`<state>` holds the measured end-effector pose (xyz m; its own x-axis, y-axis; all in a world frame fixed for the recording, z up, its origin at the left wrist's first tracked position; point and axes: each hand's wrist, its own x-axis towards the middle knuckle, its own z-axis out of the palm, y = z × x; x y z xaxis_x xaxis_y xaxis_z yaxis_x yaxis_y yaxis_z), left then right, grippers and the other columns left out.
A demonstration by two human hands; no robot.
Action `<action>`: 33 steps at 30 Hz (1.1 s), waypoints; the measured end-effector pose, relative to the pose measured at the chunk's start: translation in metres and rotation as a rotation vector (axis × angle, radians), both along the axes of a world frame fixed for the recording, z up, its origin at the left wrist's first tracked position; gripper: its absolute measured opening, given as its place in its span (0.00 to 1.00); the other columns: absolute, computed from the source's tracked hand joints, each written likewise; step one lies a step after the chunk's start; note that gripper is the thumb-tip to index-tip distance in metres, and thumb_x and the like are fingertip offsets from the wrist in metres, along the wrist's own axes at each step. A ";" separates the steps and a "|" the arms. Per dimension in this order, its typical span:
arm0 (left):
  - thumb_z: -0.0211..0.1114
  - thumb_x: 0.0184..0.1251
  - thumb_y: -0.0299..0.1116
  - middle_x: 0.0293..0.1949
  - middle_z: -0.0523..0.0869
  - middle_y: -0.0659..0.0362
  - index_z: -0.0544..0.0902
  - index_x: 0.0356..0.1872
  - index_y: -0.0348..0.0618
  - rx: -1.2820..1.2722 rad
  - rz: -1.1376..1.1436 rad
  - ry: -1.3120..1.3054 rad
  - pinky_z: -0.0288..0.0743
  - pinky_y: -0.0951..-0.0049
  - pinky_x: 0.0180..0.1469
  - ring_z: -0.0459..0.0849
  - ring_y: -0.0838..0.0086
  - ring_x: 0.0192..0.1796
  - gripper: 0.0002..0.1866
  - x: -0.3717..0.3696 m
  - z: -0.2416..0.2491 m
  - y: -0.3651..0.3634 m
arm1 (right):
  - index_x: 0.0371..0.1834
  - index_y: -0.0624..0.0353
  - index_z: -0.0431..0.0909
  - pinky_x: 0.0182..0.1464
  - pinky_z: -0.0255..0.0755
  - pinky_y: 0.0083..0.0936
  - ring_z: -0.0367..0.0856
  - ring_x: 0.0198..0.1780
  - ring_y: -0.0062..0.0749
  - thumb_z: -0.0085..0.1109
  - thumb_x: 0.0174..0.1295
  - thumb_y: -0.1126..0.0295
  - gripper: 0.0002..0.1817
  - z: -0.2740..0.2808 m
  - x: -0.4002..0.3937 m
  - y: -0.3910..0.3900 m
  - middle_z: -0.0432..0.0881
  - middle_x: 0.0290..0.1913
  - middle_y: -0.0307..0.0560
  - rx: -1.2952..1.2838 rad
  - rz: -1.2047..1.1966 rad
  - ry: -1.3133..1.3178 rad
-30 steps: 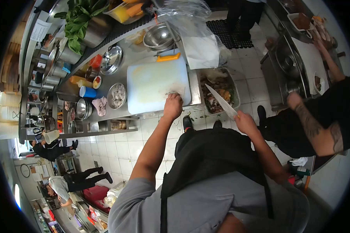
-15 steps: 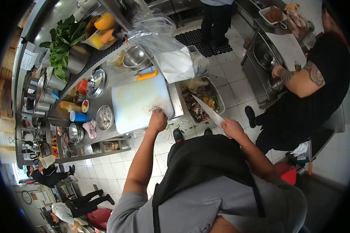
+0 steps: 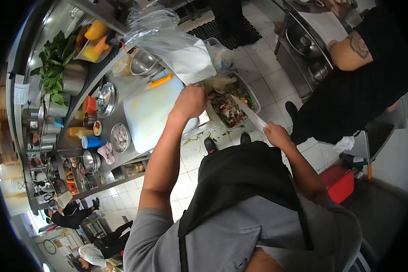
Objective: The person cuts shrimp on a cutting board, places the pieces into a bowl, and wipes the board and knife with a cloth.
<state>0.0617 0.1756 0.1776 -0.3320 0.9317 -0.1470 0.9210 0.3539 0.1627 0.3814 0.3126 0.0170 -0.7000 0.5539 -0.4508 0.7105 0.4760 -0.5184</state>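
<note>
My left hand (image 3: pixel 190 102) hovers with its fingers curled shut over the near right corner of the white cutting board (image 3: pixel 147 113). Anything inside the fist is hidden. Just right of it, a grey bin (image 3: pixel 254 94) full of vegetable scraps stands beside the counter. My right hand (image 3: pixel 276 135) grips a long knife (image 3: pixel 251 115) whose blade points out over that bin. An orange handle (image 3: pixel 161 80) lies at the board's far edge.
A plastic bag (image 3: pixel 167 41) hangs above a metal colander (image 3: pixel 143 63). Leafy greens (image 3: pixel 54 68), pots, a blue cup (image 3: pixel 90 142) and a bowl of food (image 3: pixel 120 137) line the counter. A co-worker in black (image 3: pixel 362 86) stands close on the right. A red box (image 3: pixel 340 183) sits on the floor.
My left hand has lifted off the board's surface and moved right towards the bin. The knife hand stays near the bin. The co-worker has stepped closer on the right.
</note>
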 end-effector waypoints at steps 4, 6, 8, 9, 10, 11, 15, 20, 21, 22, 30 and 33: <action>0.57 0.67 0.33 0.41 0.88 0.43 0.87 0.34 0.35 -0.051 -0.043 0.039 0.80 0.52 0.53 0.85 0.48 0.50 0.13 -0.002 0.014 0.021 | 0.45 0.66 0.77 0.50 0.75 0.56 0.83 0.45 0.68 0.52 0.73 0.57 0.19 -0.013 0.010 -0.003 0.85 0.36 0.69 0.016 -0.036 0.029; 0.57 0.66 0.32 0.41 0.88 0.43 0.88 0.34 0.36 -0.080 -0.047 0.043 0.80 0.51 0.52 0.85 0.47 0.50 0.13 -0.002 0.019 0.032 | 0.47 0.66 0.77 0.52 0.75 0.56 0.83 0.46 0.68 0.52 0.74 0.57 0.19 -0.012 0.012 -0.004 0.85 0.38 0.69 -0.005 -0.046 0.010; 0.58 0.65 0.32 0.42 0.89 0.43 0.88 0.35 0.37 -0.126 -0.032 0.001 0.81 0.50 0.52 0.86 0.47 0.49 0.12 -0.001 0.013 0.047 | 0.49 0.66 0.76 0.54 0.74 0.58 0.83 0.49 0.69 0.52 0.74 0.57 0.19 -0.007 0.012 -0.004 0.85 0.41 0.71 -0.042 -0.048 -0.020; 0.58 0.64 0.31 0.43 0.89 0.43 0.88 0.35 0.37 -0.149 -0.023 -0.020 0.81 0.50 0.52 0.87 0.47 0.49 0.11 0.000 0.009 0.055 | 0.49 0.66 0.76 0.55 0.74 0.58 0.83 0.49 0.69 0.52 0.73 0.57 0.19 -0.008 0.013 -0.005 0.85 0.42 0.71 -0.047 -0.048 -0.029; 0.59 0.64 0.32 0.41 0.89 0.43 0.88 0.35 0.38 -0.151 -0.029 0.008 0.81 0.50 0.51 0.88 0.47 0.47 0.11 -0.002 -0.002 0.062 | 0.50 0.66 0.76 0.55 0.74 0.58 0.83 0.49 0.69 0.52 0.73 0.57 0.19 -0.009 0.013 -0.005 0.85 0.42 0.71 -0.051 -0.048 -0.037; 0.59 0.64 0.33 0.40 0.89 0.43 0.88 0.35 0.39 -0.153 -0.034 0.035 0.81 0.49 0.50 0.88 0.46 0.45 0.11 -0.006 -0.021 0.068 | 0.50 0.67 0.76 0.55 0.74 0.58 0.83 0.49 0.69 0.52 0.73 0.57 0.20 -0.011 0.014 -0.005 0.85 0.43 0.71 -0.054 -0.047 -0.046; 0.59 0.66 0.35 0.39 0.90 0.44 0.88 0.40 0.42 -0.168 -0.073 0.097 0.83 0.51 0.50 0.89 0.48 0.46 0.12 -0.037 -0.098 0.076 | 0.48 0.67 0.76 0.54 0.75 0.56 0.83 0.48 0.68 0.52 0.73 0.56 0.20 -0.020 0.016 -0.008 0.85 0.41 0.70 -0.007 -0.032 -0.051; 0.58 0.67 0.35 0.43 0.90 0.44 0.89 0.43 0.43 -0.236 -0.051 0.060 0.83 0.51 0.51 0.89 0.48 0.47 0.13 -0.047 -0.126 0.072 | 0.49 0.67 0.76 0.55 0.75 0.56 0.83 0.49 0.68 0.52 0.73 0.56 0.20 -0.011 0.010 -0.008 0.85 0.42 0.70 -0.031 -0.007 -0.071; 0.58 0.67 0.35 0.44 0.90 0.43 0.89 0.44 0.44 -0.241 -0.034 0.083 0.83 0.51 0.51 0.89 0.48 0.48 0.13 -0.044 -0.122 0.071 | 0.49 0.67 0.76 0.55 0.75 0.56 0.83 0.50 0.68 0.52 0.73 0.56 0.20 -0.008 0.009 -0.009 0.85 0.42 0.70 -0.038 -0.009 -0.079; 0.58 0.68 0.35 0.45 0.90 0.43 0.88 0.46 0.44 -0.252 -0.004 0.063 0.82 0.51 0.52 0.89 0.48 0.49 0.14 -0.042 -0.117 0.070 | 0.49 0.67 0.76 0.55 0.74 0.56 0.83 0.50 0.68 0.52 0.74 0.56 0.20 -0.004 0.008 -0.009 0.85 0.42 0.70 -0.045 -0.012 -0.086; 0.59 0.62 0.28 0.54 0.87 0.45 0.82 0.62 0.49 -0.078 0.099 -0.203 0.78 0.54 0.62 0.84 0.50 0.59 0.24 -0.085 -0.072 -0.020 | 0.51 0.66 0.78 0.55 0.75 0.55 0.83 0.50 0.66 0.53 0.73 0.57 0.20 -0.008 0.013 -0.008 0.86 0.44 0.69 -0.028 0.014 -0.117; 0.64 0.60 0.32 0.57 0.85 0.43 0.82 0.63 0.48 -0.256 0.170 -0.206 0.75 0.57 0.66 0.82 0.49 0.61 0.26 -0.129 -0.090 -0.103 | 0.50 0.66 0.78 0.55 0.75 0.55 0.83 0.49 0.67 0.53 0.73 0.56 0.20 -0.006 0.015 -0.004 0.85 0.43 0.69 -0.026 0.033 -0.105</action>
<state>-0.0668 0.0727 0.0878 -0.4180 0.7903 -0.4479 0.8027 0.5522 0.2253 0.3968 0.3082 0.0108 -0.6660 0.5181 -0.5366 0.7455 0.4876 -0.4545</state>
